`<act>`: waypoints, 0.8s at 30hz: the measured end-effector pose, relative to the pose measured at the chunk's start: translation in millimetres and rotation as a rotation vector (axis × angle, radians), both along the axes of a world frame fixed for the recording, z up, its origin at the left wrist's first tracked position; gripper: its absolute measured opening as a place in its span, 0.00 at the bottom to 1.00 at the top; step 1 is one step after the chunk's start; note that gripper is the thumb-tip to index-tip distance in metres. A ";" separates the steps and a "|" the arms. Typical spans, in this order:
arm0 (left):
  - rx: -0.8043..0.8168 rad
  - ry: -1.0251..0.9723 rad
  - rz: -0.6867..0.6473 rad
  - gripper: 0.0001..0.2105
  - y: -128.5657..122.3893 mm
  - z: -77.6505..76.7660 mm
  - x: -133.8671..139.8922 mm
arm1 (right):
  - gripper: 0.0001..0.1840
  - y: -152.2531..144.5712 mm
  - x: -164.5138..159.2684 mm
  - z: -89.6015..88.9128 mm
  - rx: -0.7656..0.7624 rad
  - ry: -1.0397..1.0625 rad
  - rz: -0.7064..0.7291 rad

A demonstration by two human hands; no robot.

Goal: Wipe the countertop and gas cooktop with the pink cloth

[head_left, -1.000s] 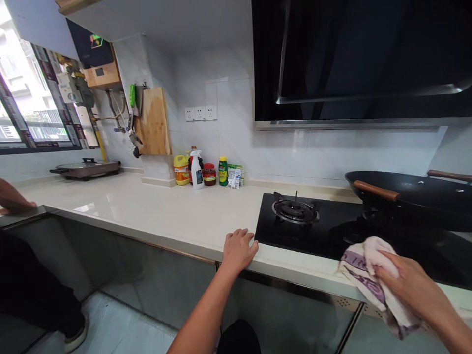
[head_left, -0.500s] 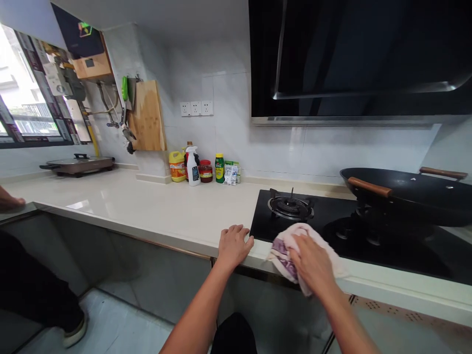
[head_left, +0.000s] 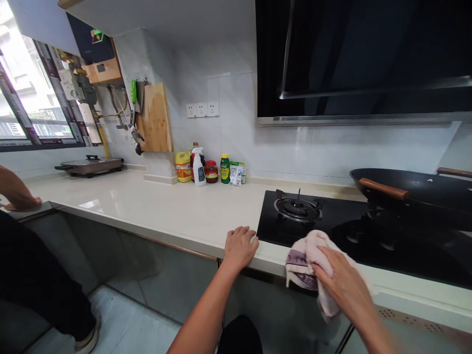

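My right hand point(head_left: 341, 280) grips a pale pink cloth point(head_left: 313, 250) with a purple patterned end. The cloth lies over the front edge of the gas stove point(head_left: 273, 227), and part of it hangs below the counter edge. My left hand point(head_left: 240, 248) rests on the white countertop point(head_left: 155, 206) beside the stove's left front corner, fingers stretched out and holding nothing. Behind the cloth is a bare burner point(head_left: 298, 209). A black wok point(head_left: 424, 191) with wooden handles sits on the right part of the stove.
A spray bottle point(head_left: 199, 169), a yellow jug point(head_left: 183, 168), a red-lidded jar point(head_left: 211, 173) and a green bottle point(head_left: 224, 169) line the wall. A cutting board point(head_left: 157, 118) hangs left. An electric pan point(head_left: 92, 166) stands far left, near another person's hand point(head_left: 20, 191). A range hood point(head_left: 350, 59) overhangs the stove.
My right hand has slid the cloth to the right along the stove's front edge. My left hand stays on the counter. The view has shifted slightly, and more of the other person's arm shows.
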State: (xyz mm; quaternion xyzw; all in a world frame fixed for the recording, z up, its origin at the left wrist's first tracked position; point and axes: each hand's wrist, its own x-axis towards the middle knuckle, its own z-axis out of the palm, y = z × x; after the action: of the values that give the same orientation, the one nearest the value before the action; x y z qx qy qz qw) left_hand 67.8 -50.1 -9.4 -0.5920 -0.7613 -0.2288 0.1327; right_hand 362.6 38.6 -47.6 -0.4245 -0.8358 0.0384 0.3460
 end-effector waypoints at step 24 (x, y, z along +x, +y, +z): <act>0.025 0.008 0.000 0.13 0.0 2.0 2.3 | 0.28 -67.4 -88.8 -20.7 0.360 0.099 0.079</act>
State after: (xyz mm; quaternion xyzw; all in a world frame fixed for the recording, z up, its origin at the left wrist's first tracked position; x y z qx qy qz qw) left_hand 70.1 -50.1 -7.4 -0.5910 -0.7579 -0.2359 0.1434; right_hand 273.8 -28.9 -68.3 -0.3203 -0.8271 -0.0771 0.4553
